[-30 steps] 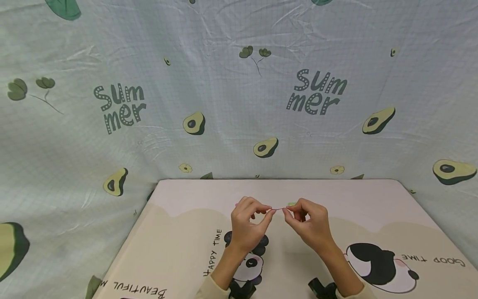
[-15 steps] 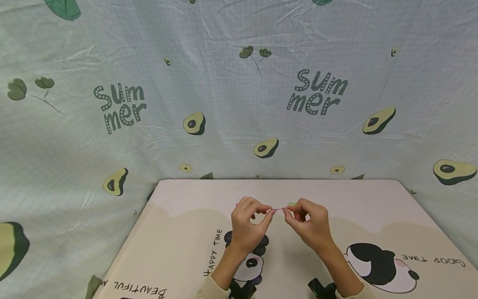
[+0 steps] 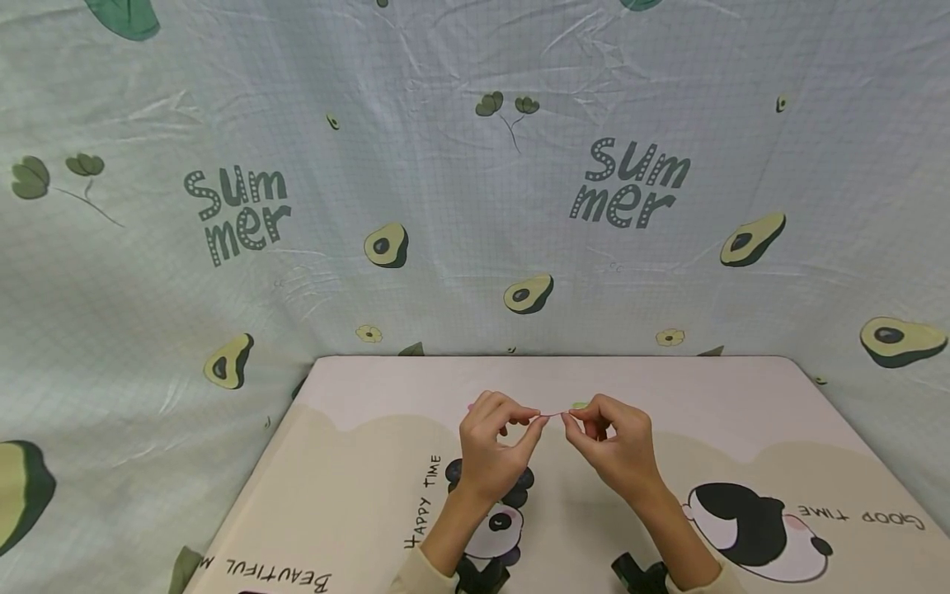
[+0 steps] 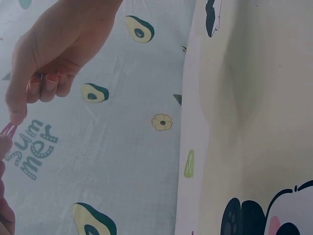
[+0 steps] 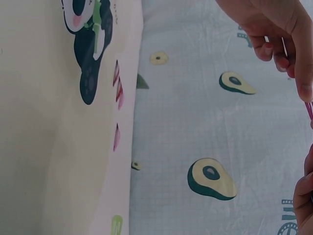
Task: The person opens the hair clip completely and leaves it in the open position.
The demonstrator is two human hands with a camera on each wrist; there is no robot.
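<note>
Finger and thumb of my left hand (image 3: 491, 450) pinch one end of a slim pink snap hair clip (image 3: 551, 415). The other end is pinched by my right hand (image 3: 618, 437), so the clip spans the small gap between the fingertips, above the table. The left wrist view shows my right hand (image 4: 63, 49) at the top and part of the pink clip (image 4: 9, 129) at the left edge. In the right wrist view my left hand (image 5: 281, 34) is at the top, with the clip (image 5: 308, 110) cut off at the border. Whether the clip is snapped open is too small to tell.
Several pink hair clips (image 5: 116, 137) lie in a row along the table's far strip. Beside them is a green hair clip (image 4: 189, 164), partly behind my right hand in the head view. The printed table (image 3: 356, 478) ends at an avocado-patterned curtain (image 3: 445, 165).
</note>
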